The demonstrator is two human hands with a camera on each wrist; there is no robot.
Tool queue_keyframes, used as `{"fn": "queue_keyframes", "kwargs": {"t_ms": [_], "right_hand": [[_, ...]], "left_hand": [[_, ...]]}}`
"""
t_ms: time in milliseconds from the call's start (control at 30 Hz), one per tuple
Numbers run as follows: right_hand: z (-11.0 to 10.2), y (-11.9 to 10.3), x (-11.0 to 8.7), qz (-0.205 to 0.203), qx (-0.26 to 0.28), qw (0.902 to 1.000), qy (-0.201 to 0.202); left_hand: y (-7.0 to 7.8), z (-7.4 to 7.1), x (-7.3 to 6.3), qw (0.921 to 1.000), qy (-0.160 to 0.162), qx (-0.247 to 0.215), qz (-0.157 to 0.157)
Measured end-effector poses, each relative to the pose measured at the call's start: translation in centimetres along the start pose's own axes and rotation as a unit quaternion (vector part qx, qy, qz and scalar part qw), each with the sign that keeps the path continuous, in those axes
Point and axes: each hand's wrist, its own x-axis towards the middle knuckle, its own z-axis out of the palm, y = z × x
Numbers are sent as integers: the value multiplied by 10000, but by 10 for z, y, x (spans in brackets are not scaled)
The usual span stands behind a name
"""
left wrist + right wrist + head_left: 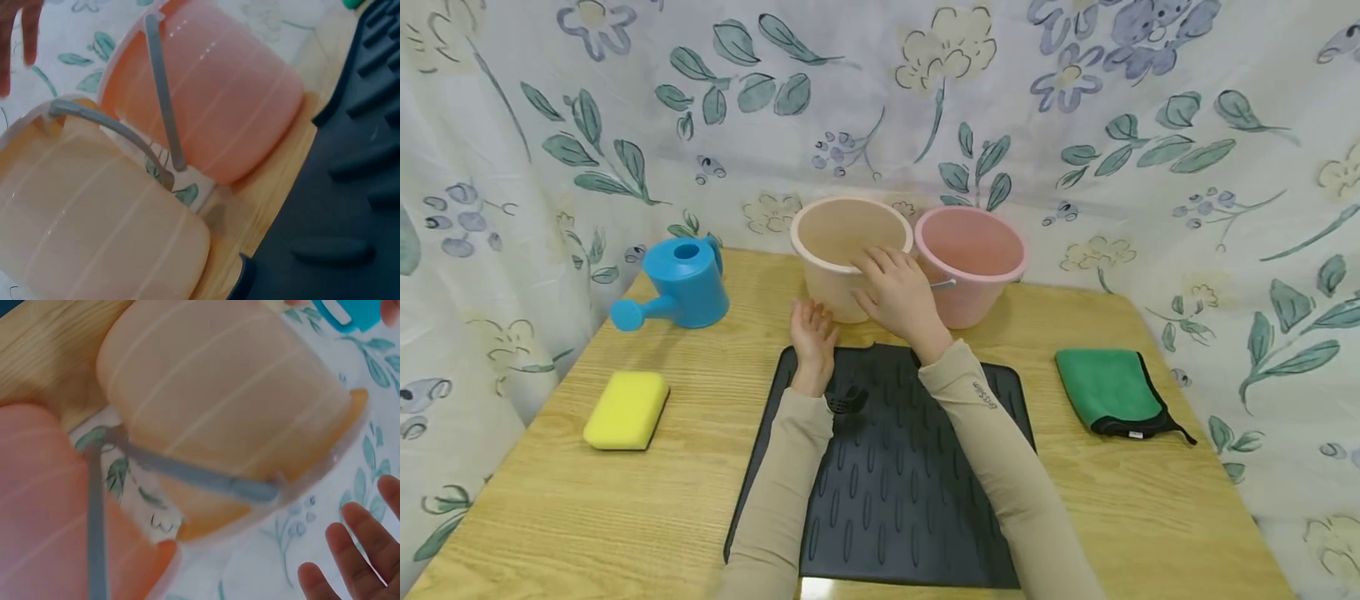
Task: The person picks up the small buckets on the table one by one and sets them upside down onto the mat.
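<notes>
A cream bucket (826, 292) stands upright at the back of the table, its grey handle (200, 475) hanging down on the side facing the pink bucket (962, 307). My right hand (897, 292) is raised at the cream bucket's right front rim, fingers spread; in the right wrist view its fingertips (359, 540) show apart from the rim. Low at the bucket's left front is my left hand (812, 343), palm turned up and fingers loosely extended. The two buckets stand side by side, rims close together. Neither hand grips anything.
A black ridged mat (880, 500) lies in front of the buckets, under both forearms. To the left are a blue watering can (688, 287) and a yellow sponge (627, 410). A folded green cloth (1108, 385) lies to the right. Behind hangs a floral curtain (865, 100).
</notes>
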Motion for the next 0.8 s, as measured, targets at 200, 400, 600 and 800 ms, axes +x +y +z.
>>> {"fn": "queue_keyframes", "kwargs": {"t_ms": [200,400,600,800], "right_hand": [[14,-7,7,-97,24,9997,-204],[23,-14,14,-59,166,9994,-312],[30,-20,24,174,387,9987,-298],[39,-27,25,326,553,9977,-230]], "left_hand": [[-10,7,-2,9999,92,-103,-23],[-12,17,0,9995,146,-265,130],[-10,22,2,9984,184,-472,265],[-13,17,0,9981,302,-396,372]]}}
